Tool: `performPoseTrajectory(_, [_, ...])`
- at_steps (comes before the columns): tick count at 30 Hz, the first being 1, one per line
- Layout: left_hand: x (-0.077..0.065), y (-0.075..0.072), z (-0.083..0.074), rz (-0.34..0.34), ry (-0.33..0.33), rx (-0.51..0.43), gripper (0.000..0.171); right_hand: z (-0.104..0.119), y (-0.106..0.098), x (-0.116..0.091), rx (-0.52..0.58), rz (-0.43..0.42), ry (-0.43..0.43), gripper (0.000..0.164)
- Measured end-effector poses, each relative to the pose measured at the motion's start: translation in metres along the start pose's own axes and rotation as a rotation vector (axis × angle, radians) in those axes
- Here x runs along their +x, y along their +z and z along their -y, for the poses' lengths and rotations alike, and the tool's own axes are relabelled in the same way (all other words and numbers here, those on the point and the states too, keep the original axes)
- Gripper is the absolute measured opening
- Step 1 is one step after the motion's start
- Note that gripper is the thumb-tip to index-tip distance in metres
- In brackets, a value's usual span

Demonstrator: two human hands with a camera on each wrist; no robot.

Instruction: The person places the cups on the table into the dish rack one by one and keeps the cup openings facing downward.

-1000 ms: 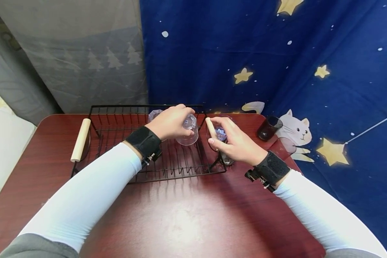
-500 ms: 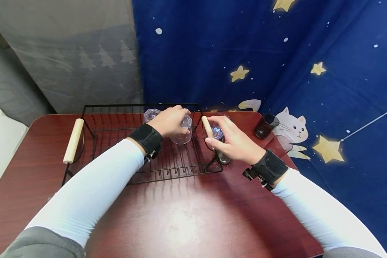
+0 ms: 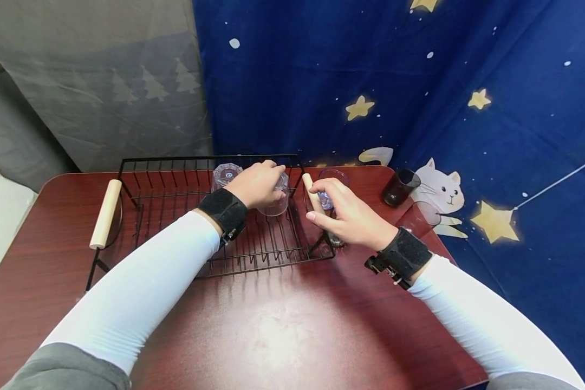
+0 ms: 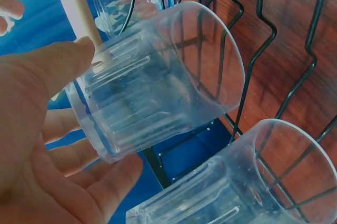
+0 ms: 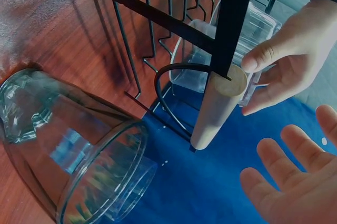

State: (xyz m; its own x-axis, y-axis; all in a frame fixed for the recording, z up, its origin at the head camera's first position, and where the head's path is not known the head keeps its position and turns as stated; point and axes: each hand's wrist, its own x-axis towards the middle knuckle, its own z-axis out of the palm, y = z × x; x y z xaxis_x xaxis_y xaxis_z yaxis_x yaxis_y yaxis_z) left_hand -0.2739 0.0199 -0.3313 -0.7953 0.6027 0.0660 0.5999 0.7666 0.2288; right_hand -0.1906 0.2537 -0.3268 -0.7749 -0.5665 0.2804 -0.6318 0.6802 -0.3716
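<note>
A black wire dish rack (image 3: 253, 265) with wooden handles stands on the dark red table. My left hand (image 3: 255, 184) grips a clear plastic tumbler (image 4: 142, 87) near its base, the thumb at one edge and fingers around the other side. The tumbler is upside down in the rack, mouth toward the wires. Beside it another clear tumbler (image 3: 226, 176) is also upside down. My right hand (image 3: 353, 214) hovers by the rack's right wooden handle (image 5: 218, 108), fingers spread and holding nothing. A larger clear glass (image 5: 79, 140) stands upright outside the rack near this hand.
At the table's right back are a dark tumbler (image 3: 401, 187) and a reddish see-through tumbler (image 3: 418, 219). The rack's other wooden handle (image 3: 105, 214) is at the left. Behind the table hang a grey curtain (image 3: 92, 81) and a blue starry curtain (image 3: 292, 81).
The head view has shifted slightly, so the rack and tumblers appear further left. My left hand stays at the same tumbler, and my right hand remains beside the handle.
</note>
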Motion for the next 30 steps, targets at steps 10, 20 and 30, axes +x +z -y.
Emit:
performPoseTrajectory(10, [0.0, -0.001, 0.0, 0.031, -0.025, 0.044, 0.069, -0.001, 0.003, 0.001, -0.026, 0.004, -0.012, 0.046])
performPoseTrajectory(20, [-0.001, 0.002, 0.003, 0.033, -0.087, -0.001, 0.073, -0.002, 0.005, -0.001, -0.029, 0.013, -0.002, 0.048])
performPoseTrajectory(30, [-0.023, -0.014, -0.007, -0.146, 0.056, -0.051, 0.051, 0.002, 0.0, 0.007, -0.112, -0.014, 0.029, 0.058])
